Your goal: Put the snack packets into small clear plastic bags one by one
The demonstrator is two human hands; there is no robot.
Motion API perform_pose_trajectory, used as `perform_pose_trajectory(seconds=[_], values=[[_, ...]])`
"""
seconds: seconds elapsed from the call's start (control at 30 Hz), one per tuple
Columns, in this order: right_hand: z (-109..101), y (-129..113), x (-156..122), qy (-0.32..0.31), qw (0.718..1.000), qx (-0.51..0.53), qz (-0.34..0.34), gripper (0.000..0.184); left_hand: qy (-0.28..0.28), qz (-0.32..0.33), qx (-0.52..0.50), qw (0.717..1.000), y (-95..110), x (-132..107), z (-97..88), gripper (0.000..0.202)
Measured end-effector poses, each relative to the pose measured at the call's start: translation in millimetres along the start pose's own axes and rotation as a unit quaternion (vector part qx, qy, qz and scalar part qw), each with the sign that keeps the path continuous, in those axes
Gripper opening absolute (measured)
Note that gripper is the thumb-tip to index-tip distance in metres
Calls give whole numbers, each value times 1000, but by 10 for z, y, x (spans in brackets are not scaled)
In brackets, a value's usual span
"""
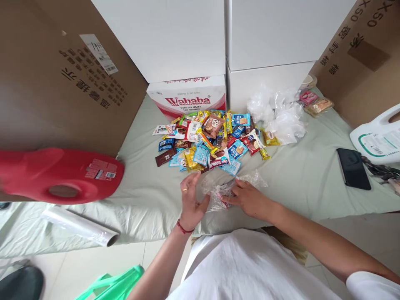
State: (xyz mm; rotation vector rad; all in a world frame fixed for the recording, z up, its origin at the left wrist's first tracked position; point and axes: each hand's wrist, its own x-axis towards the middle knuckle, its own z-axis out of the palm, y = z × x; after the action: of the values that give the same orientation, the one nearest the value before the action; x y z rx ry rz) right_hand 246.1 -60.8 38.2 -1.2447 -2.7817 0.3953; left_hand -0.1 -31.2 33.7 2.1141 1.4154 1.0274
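A clear plastic bag (233, 187) with a few small snack packets inside lies on the pale green sheet (146, 187) in front of me. My right hand (248, 198) rests on the bag, fingers closed on its plastic. Beside the bag's left edge, my left hand (190, 200) is raised with fingers spread and holds nothing. Just beyond both hands lies a pile of colourful wrapped snacks (209, 139).
A red jug (59, 175) lies at left, a white jug (379, 137) and a black phone (353, 168) at right. Crumpled clear bags (278, 112) sit beside the pile. White boxes and a Wahaha carton (189, 98) stand behind, brown cartons at both sides. A film roll (79, 225) lies near the front edge.
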Motion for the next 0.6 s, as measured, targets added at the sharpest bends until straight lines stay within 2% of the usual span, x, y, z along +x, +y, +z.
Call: perform_pose_trajectory(seconds=[0.07,0.13,0.17,0.23,0.3,0.43,0.5,0.6], values=[[34,-13,-14,12,1000,1,4,59,-90,86,55,991,14,142,11,72],[68,-7,-19,25,1000,7,7,60,-178,130,86,971,6,256,52,70],[83,0,-18,34,999,10,12,60,-204,134,99,965,-5,301,74,64],[109,9,-13,60,998,14,32,57,-212,133,117,961,-29,371,97,45],[129,3,-14,88,994,18,54,53,-182,144,125,965,-39,420,80,30],[153,-42,-46,104,991,44,69,40,-132,220,116,960,-8,408,-33,30],[166,-60,-62,98,992,52,65,44,-139,255,123,949,4,305,-80,31],[204,-68,-61,112,990,49,72,45,-198,275,142,930,-18,23,-114,33]])
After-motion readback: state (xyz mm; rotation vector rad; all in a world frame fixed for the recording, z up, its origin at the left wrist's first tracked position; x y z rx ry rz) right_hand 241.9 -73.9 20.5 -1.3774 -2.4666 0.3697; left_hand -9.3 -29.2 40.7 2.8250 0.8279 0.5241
